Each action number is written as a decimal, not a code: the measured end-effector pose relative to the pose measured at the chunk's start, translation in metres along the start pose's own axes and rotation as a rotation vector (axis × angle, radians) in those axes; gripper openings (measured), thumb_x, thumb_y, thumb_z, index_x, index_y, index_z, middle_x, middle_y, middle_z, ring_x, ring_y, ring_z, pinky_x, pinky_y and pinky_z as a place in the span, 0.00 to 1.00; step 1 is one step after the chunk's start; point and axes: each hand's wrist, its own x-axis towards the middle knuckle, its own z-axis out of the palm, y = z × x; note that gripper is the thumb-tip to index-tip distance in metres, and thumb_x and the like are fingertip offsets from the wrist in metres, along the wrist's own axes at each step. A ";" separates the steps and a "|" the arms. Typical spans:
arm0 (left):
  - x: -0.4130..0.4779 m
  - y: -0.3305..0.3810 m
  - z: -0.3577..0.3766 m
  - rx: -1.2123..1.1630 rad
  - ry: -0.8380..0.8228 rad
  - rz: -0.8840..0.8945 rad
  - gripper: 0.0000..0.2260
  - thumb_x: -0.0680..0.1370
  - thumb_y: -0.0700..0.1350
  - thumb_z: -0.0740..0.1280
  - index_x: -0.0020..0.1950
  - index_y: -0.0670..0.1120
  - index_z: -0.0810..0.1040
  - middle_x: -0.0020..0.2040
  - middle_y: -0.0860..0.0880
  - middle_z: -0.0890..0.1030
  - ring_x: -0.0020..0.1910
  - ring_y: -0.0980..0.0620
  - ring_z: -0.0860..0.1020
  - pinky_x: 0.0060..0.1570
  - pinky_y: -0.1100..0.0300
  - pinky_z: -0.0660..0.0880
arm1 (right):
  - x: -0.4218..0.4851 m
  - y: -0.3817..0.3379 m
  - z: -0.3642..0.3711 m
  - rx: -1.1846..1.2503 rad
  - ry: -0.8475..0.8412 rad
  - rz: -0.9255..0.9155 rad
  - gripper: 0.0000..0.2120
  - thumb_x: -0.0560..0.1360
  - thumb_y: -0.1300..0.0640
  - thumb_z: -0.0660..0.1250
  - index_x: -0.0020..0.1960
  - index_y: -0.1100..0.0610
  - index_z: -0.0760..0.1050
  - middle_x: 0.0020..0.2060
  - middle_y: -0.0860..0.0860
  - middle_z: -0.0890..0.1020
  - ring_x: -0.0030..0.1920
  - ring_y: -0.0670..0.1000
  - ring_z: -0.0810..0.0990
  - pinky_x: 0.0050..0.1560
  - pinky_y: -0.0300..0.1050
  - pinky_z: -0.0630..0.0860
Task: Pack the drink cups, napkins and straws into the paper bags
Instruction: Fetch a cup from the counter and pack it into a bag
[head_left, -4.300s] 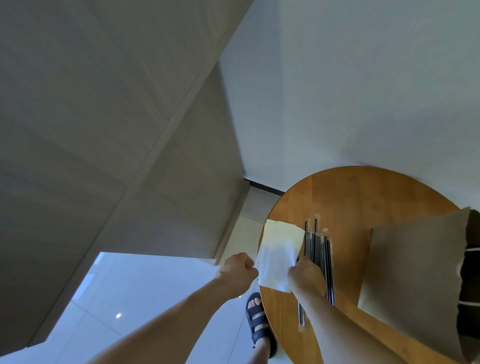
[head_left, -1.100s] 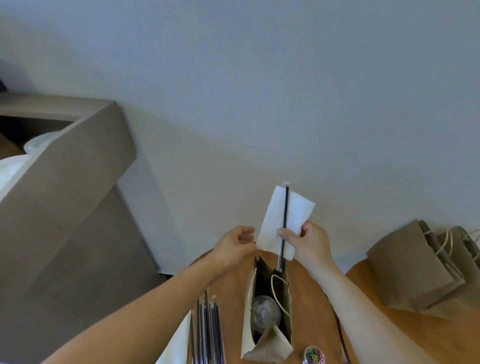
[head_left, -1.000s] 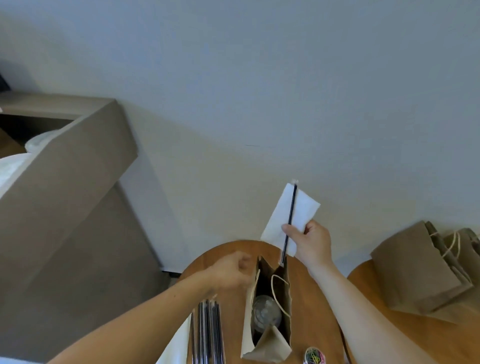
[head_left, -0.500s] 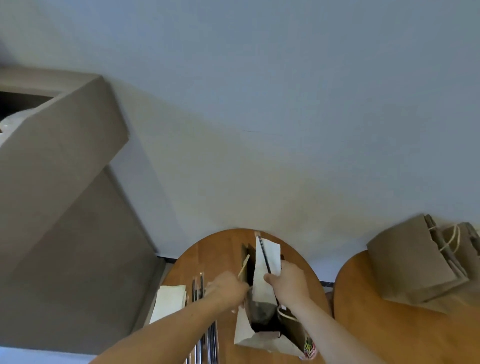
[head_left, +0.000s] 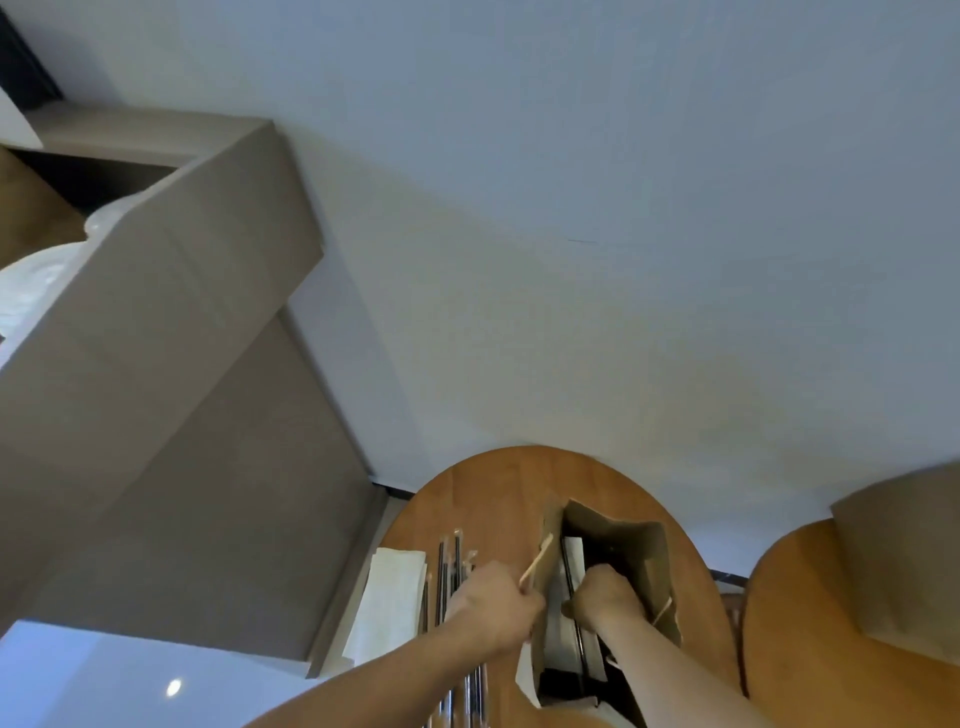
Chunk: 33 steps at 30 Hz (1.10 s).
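A round brown wooden table (head_left: 498, 488) carries most of the things. A second brown table (head_left: 810, 597) is just beside it on the right, with flat folded brown paper bags (head_left: 904, 561) waiting on it.

An open brown paper bag (head_left: 623, 540) stands on the round table with its mouth wide, so things can go in from the top. To its left lie a stack of white paper napkins (head_left: 387, 597) and a row of thin black wrapped straws (head_left: 447, 566), close by so they are easy to reach.

The left hand (head_left: 491, 605) is clenched on the bag's left edge, next to the pale string handle (head_left: 536, 560). I think it pulls that side out to hold the mouth open and stop the bag from tipping.

The right hand (head_left: 605, 592) is down inside the bag. Its fingers are curled around one white napkin (head_left: 571, 553) and one black straw (head_left: 567, 571) together, so both go in at one time. They stand along the bag's left wall. It is too dark inside to see a cup.
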 end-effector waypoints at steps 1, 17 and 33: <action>0.001 -0.001 0.001 -0.001 -0.006 -0.010 0.10 0.79 0.51 0.63 0.42 0.49 0.80 0.43 0.48 0.85 0.37 0.54 0.82 0.46 0.59 0.81 | 0.004 0.000 0.001 0.000 -0.020 0.012 0.07 0.75 0.56 0.71 0.44 0.50 0.73 0.40 0.47 0.79 0.37 0.46 0.75 0.37 0.42 0.71; 0.008 0.005 0.002 -0.056 -0.137 0.146 0.08 0.80 0.47 0.63 0.44 0.46 0.79 0.44 0.44 0.84 0.45 0.47 0.84 0.52 0.52 0.81 | -0.036 -0.006 -0.051 -0.180 0.156 -0.193 0.07 0.76 0.56 0.66 0.41 0.49 0.72 0.36 0.44 0.77 0.39 0.48 0.78 0.39 0.43 0.75; 0.005 -0.003 0.010 0.013 -0.150 0.225 0.19 0.81 0.52 0.61 0.66 0.43 0.74 0.33 0.53 0.73 0.30 0.59 0.72 0.26 0.69 0.68 | -0.075 0.071 -0.063 0.434 0.255 -0.090 0.38 0.73 0.28 0.58 0.72 0.54 0.68 0.66 0.50 0.76 0.64 0.51 0.75 0.62 0.48 0.74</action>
